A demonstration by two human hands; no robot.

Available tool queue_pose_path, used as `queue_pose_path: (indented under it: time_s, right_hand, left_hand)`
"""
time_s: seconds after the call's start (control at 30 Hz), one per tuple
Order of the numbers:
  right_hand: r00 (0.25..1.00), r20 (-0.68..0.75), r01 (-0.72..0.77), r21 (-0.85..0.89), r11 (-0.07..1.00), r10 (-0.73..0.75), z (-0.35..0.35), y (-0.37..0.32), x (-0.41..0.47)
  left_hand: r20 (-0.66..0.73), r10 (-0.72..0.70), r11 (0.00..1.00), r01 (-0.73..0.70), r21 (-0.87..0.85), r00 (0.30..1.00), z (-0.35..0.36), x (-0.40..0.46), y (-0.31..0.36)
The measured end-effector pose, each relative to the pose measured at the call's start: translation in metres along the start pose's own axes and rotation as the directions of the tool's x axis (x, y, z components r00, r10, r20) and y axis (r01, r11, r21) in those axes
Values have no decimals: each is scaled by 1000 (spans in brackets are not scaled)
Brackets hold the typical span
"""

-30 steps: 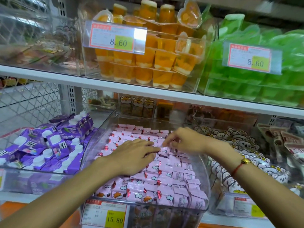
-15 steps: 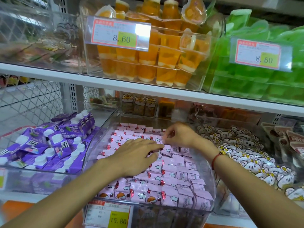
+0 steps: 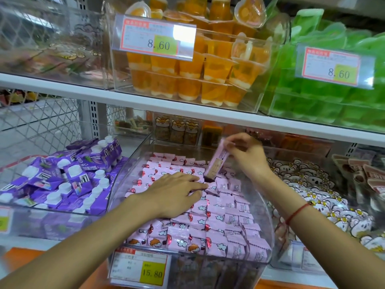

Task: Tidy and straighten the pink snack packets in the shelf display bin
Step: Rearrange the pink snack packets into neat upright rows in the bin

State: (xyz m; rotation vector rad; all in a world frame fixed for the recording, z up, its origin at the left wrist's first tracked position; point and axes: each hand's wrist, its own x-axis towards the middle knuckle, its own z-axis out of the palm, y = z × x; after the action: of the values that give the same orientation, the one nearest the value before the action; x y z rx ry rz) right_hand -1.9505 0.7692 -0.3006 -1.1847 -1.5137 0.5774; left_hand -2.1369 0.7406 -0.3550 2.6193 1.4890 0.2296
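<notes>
Head view. Clear display bin (image 3: 268, 207) at lower centre of frame, filled with rows of pink snack packets (image 3: 218, 222). Left hand (image 3: 175, 195) lies flat, fingers spread, pressing on packets mid-bin. Right hand (image 3: 248, 155), centre right, pinches one lifted packet (image 3: 216, 161) by its top end; it hangs tilted above the pile. Purple cartons (image 3: 62, 178) at left.

My right hand (image 3: 243, 155) now pinches one packet (image 3: 216, 161) and holds it tilted above the rows; a second ago it was down among them. My left hand (image 3: 173, 195) sits slightly farther right.
</notes>
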Motion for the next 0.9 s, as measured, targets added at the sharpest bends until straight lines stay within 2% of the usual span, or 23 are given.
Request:
queue_pose_path:
  time_s: [0.1, 0.17, 0.23, 0.3, 0.37, 0.47, 0.53, 0.57, 0.6, 0.67, 0.7, 0.73, 0.8, 0.9]
  right_hand:
    - [969, -221, -62, 196, 979, 105, -2, -7, -13]
    - [929, -284, -128, 354, 926, 237, -7, -14, -20]
    - [907, -247, -201, 457, 866, 341, -14, -18, -22]
    - [908, -157, -269, 491, 829, 388, -18, -20, -23]
    - [911, -55, -329, 502, 800, 409, -16, -19, -26]
    - [907, 34, -384, 476, 791, 420, -13, -20, -28]
    - [914, 71, -394, 402, 827, 400, -14, -23, -29]
    - [924, 66, -378, 319, 869, 377, -15, -25, -29]
    - [945, 42, -327, 201, 923, 326, -16, -27, -30]
    - [992, 54, -107, -61, 992, 110, -18, -31, -34]
    - [990, 137, 37, -176, 984, -13, -19, -33, -36]
    - [962, 254, 177, -285, 942, -104, -18, -35, -39]
    - [871, 451, 406, -434, 804, -197, -14, -37, -44]
    - [804, 521, 563, -510, 650, -287, -6, -37, -48]
  left_hand:
    - [-44, 6, 998, -8, -61, 999, -1, -5, 3]
    - [-186, -31, 988, 2, -154, 982, -4, -7, 6]
    - [-338, -173, 944, 59, -323, 925, -12, -9, 11]
    - [-364, -276, 853, 52, -519, 890, -21, -10, 13]
    - [-325, -230, 749, -47, -661, 917, -28, -14, 19]
    - [-343, -108, 718, -165, -676, 933, -27, -19, 28]
    - [-349, -153, 652, -171, -738, 924, -26, -20, 26]
    - [-305, -222, 559, -135, -818, 926, -28, -20, 25]
    - [-220, -312, 420, -73, -904, 924, -32, -20, 24]
    - [-45, -456, 157, 30, -987, 889, -38, -20, 22]
    - [-6, -492, 118, 60, -991, 871, -39, -20, 21]
    - [1, -508, 137, 82, -987, 862, -39, -20, 22]
    - [-35, -507, 227, 94, -969, 861, -36, -20, 25]
    - [-113, -476, 366, 79, -927, 872, -33, -21, 29]
